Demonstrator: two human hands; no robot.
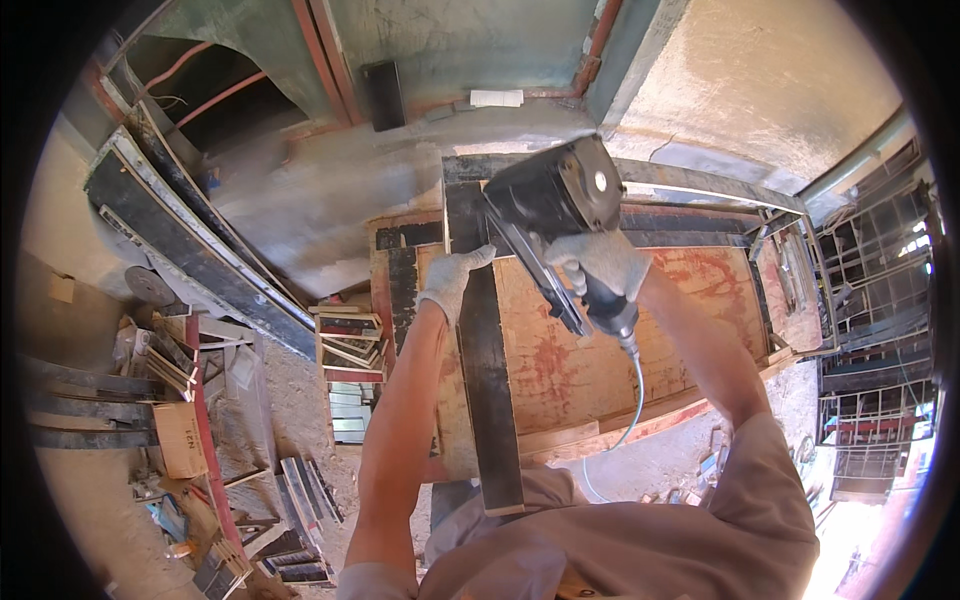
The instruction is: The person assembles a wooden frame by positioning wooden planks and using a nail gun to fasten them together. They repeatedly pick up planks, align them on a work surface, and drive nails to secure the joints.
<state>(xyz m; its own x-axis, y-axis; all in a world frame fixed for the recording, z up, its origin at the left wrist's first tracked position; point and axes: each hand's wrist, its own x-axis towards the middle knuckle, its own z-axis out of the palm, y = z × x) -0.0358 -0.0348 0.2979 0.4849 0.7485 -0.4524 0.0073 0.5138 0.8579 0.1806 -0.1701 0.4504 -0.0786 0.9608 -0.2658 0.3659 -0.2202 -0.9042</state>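
Starting far left: one plain brown cardboard box lies on the dirt floor, boxy, no label I can make out, w/ two curved dark steel strips stacked beside it. Next, a small stack of framed panels, wood edges, dark faces; count unclear, approx. four. Behind them long dark boards lean on the wall, scuffed, pale-edged.

Centre: my left hand, in a grey knit glove, presses flat, fingers spread, on one long black plank. Plank runs away from me across the plywood bench top, orange-brown w/ red stains, rough. A second black strip crosses at the far end, forming a corner.

Right of that: my right hand, gloved too, is clamped round the handle of one black nail gun, nose down at the plank's far end. One pale hose hangs from the grip.

Far right: metal racks, rusty.
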